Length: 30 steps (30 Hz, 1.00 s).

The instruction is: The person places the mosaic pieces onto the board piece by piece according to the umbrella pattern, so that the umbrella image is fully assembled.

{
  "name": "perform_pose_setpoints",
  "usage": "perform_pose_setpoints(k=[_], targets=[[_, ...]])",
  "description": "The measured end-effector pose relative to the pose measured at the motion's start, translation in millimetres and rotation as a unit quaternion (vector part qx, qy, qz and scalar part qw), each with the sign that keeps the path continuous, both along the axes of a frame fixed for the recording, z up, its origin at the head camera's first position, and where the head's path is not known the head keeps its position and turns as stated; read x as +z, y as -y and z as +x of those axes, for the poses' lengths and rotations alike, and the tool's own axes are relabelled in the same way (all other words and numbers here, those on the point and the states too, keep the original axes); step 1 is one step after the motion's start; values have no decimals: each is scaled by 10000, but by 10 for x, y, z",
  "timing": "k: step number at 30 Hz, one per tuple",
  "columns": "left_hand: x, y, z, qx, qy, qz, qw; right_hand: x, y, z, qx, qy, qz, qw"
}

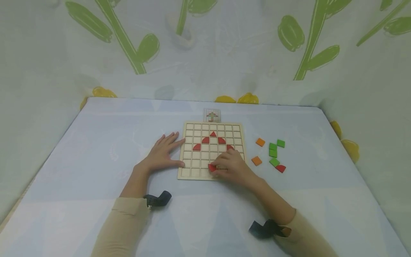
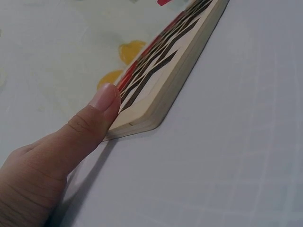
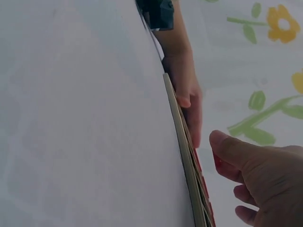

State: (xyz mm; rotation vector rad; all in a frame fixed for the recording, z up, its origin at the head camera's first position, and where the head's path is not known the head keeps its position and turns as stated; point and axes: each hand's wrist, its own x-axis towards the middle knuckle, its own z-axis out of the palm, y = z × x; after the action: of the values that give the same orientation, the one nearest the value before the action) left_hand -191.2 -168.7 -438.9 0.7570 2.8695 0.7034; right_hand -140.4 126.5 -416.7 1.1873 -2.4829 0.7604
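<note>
A square wooden grid board (image 1: 195, 163) lies on the table, holding a red triangle (image 1: 213, 134) and several red quarter-circle pieces (image 1: 205, 140) in its cells. My left hand (image 1: 162, 153) is spread along the board's left side, fingers straight, with the thumb (image 2: 105, 101) touching the edge near the front corner. My right hand (image 1: 233, 167) pinches a red quarter-circle tile (image 1: 212, 167) between thumb and fingertips, over the board's lower middle. In the right wrist view the red tile (image 3: 218, 161) shows behind the thumb, above the board's surface.
Right of the board lie several green squares (image 1: 273, 153), two orange squares (image 1: 256, 161) and one red quarter-circle (image 1: 280, 168). A small pattern card (image 1: 212, 115) sits against the board's far edge. Each wrist wears a black camera mount (image 1: 158, 199).
</note>
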Motion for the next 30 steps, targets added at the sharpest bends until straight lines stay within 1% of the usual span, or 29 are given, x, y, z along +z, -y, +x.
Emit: perform_pose_setpoints(k=[5,9,13,16,24,30], targets=[[-2,-6,4,-10,-11,-1,10000,-8,109,20,-23,40,306,9995],[-6,-7,4,-8,-35,-4,10000,-9,179,22,-13,-90,594,9982],[-7,-4,0,-10,-56,-39,10000,-23,207,26,-7,-213,740,9970],[-5,0,-3,-26,-75,-38,10000,-31,212,36,-24,-216,752,9969],[-7,6,-3,-23,-49,-14,10000,-32,225,62,-184,178,780,9966],[0,1,0,-24,-34,-23,10000,-48,222,55,-193,311,646,9972]])
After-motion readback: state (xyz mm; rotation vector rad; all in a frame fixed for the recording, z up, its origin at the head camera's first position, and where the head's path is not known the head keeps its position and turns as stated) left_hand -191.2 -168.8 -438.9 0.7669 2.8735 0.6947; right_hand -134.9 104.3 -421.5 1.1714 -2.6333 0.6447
